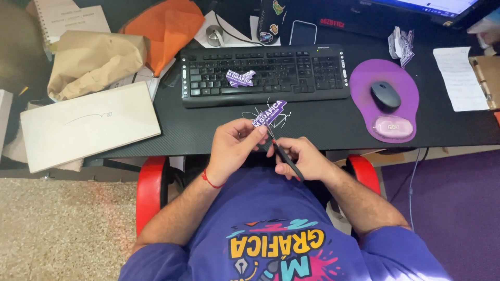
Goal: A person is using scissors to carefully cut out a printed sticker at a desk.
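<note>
Holding a purple sticker with white lettering, your left hand is pinched shut on its lower edge, fingers and thumb together, a red cord around that wrist. The sticker stands just above the near edge of the black surface, tilted up to the right, with thin white paper slivers lying on the surface around it. Your right hand is closed around a slim dark cutting tool with a reddish tip, whose point meets the sticker's lower edge; whether it is a knife or scissors cannot be told. A second purple sticker of irregular outline lies flat on the black keyboard, well apart from your hands. To the right of the keyboard a purple mouse pad carries a dark mouse and a pink wrist rest. A crumpled printed wrapper sits beyond the pad, and a white paper sheet lies at the far right. On the left, a flat cream box overhangs the surface edge, with a crumpled brown paper bag and an orange bag behind it. A phone lies face down behind the keyboard.
</note>
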